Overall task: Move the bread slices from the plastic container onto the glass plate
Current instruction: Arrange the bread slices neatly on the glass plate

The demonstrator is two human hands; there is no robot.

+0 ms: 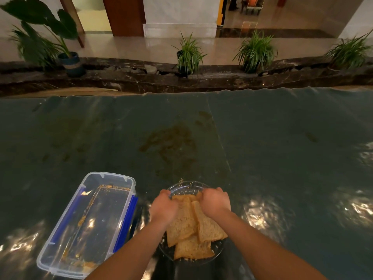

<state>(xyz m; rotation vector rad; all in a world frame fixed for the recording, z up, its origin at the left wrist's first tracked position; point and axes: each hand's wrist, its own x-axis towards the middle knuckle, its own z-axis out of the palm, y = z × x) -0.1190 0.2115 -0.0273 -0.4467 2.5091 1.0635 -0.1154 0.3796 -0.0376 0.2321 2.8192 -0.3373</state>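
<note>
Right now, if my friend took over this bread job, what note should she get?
Left hand: curled on the far ends of the bread slices, seems to grip them.
Right hand: same, on the right side of the pile.
Bread: the slices lie overlapping on the glass plate, right of the plastic container.
Container: open, only crumbs visible inside.
Done: the bread appears to be moved over.
Left: probably just tidy the pile and let go.

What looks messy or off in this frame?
Crumbs litter the emptied plastic container, with more on the glass plate at its far rim. A brownish stain marks the table cover beyond the plate.
</note>
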